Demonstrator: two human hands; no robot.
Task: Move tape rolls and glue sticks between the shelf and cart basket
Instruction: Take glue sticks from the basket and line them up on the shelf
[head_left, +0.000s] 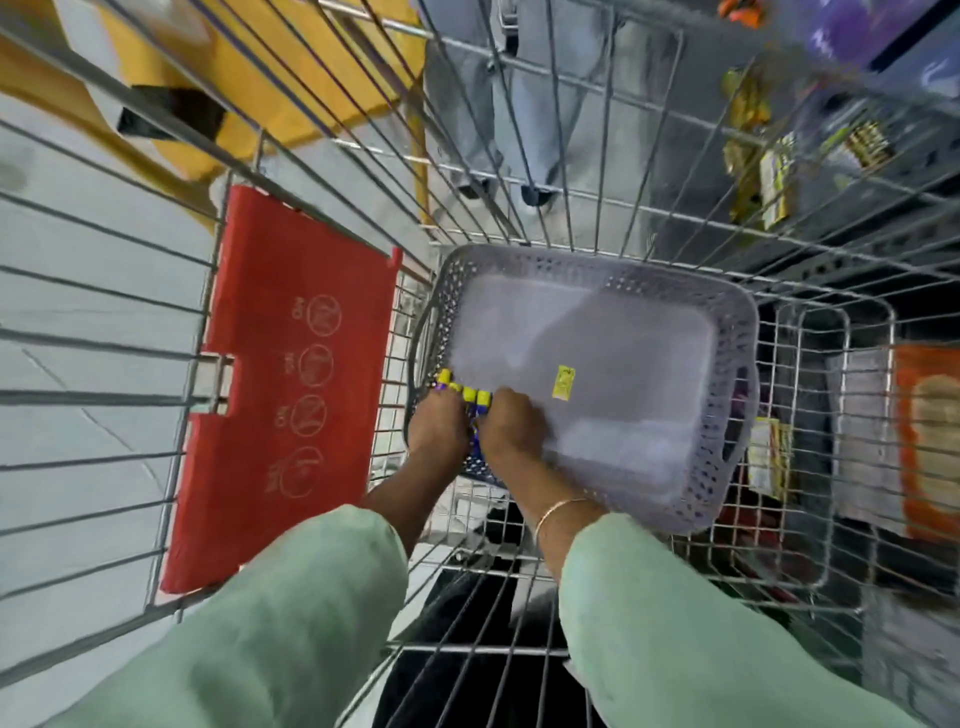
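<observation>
Both hands, left hand (438, 426) and right hand (511, 427), apparently clutching yellow-capped glue sticks (470, 394) inside lavender basket (737, 332).

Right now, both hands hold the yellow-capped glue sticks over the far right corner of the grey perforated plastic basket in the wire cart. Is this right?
Not quite. In the head view, the left hand and right hand hold the yellow-capped glue sticks over the near left corner of the grey perforated plastic basket, not the far right one. The basket does sit in the wire cart.

Left hand (438, 423) and right hand (511, 427) together clutch yellow-capped glue sticks (464, 393) over the lilac basket's (737, 332) corner; basket sits in the wire cart (571, 171).
</observation>
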